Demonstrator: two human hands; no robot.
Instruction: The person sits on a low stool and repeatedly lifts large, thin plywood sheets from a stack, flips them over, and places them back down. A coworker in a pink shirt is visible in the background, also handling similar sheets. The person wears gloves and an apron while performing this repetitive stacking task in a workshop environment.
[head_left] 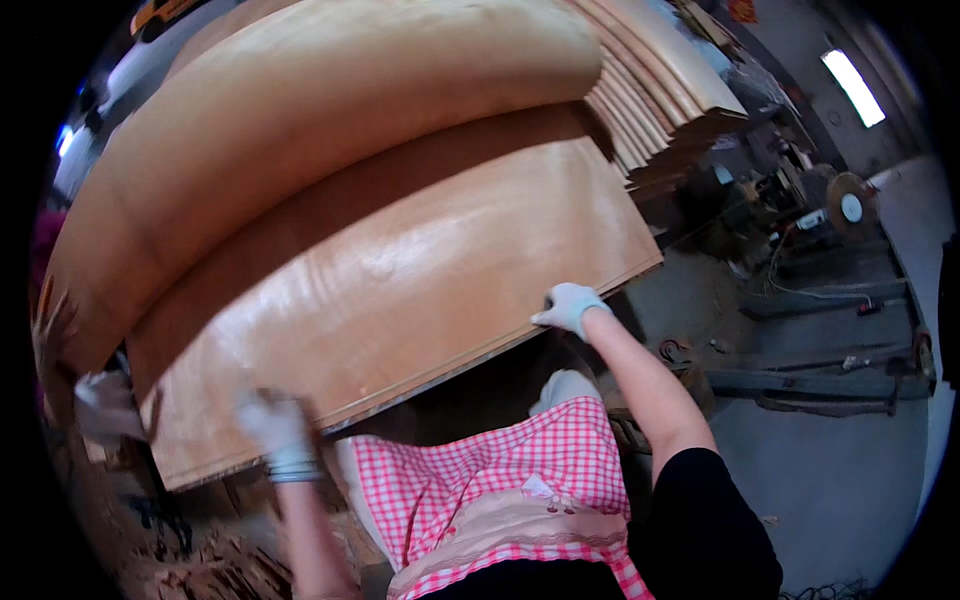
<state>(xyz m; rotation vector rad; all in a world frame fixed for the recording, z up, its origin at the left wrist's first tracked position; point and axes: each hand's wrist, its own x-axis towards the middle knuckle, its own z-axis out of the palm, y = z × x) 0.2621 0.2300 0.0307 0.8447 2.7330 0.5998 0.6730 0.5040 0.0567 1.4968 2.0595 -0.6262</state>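
A wide, shiny wood sheet (400, 280) lies in front of me, its near edge showing thin layers. My right hand (570, 305), in a white glove, is closed on that near edge toward the right corner. Over the sheet's left part is my left hand (275, 425), also gloved; motion smears its fingers, so whether they grip or lie flat is unclear. Beyond, a large curved veneer sheet (330, 110) bows up above the flat one and casts a dark shadow across it. At the far left, another person's hand (55, 320) is near the curved sheet's end.
Several stacked wood sheets (640, 90) stand at the far right. Machinery with a round disc (850, 207) and metal frame bars (800, 382) are on the right. Wood scraps (215, 572) lie on the floor at lower left. A grey cloth-like thing (108, 405) is beside the left corner.
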